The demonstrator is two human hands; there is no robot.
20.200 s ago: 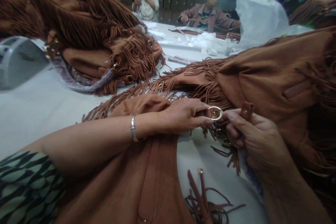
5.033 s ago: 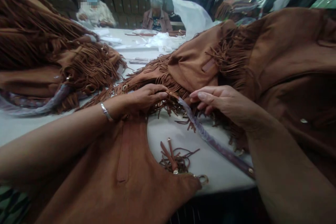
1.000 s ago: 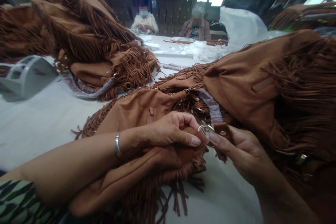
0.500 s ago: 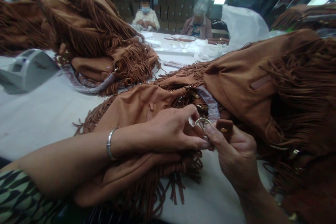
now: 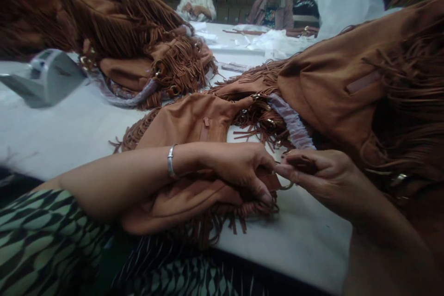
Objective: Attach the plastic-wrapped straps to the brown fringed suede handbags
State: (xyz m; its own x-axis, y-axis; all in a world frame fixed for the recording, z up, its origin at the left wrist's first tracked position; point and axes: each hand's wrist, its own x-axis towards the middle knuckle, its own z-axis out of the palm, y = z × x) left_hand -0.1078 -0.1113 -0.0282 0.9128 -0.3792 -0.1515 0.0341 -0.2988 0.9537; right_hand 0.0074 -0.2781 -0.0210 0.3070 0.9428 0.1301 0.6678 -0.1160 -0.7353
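A brown fringed bag (image 5: 183,122) lies on the white table under my left forearm. My left hand (image 5: 246,166), with a silver bracelet at the wrist, is closed on the bag's brown tab (image 5: 269,181) beside a metal ring (image 5: 287,186). Just to the right, my right hand (image 5: 322,171) pinches a brown leather strap end (image 5: 301,162), its fingertips touching the ring area. A plastic-wrapped handle (image 5: 289,122) runs down behind the right hand.
More fringed bags are heaped at the left (image 5: 125,14) and right (image 5: 333,78). A grey tape dispenser (image 5: 52,78) stands on the table (image 5: 69,136) at left. Two people (image 5: 197,2) (image 5: 272,9) sit across it, near white wrapping (image 5: 343,0).
The view has tilted down. My right hand has turned and moved slightly right, so the strap end now lies flatter. The ring has dropped below the fingertips.
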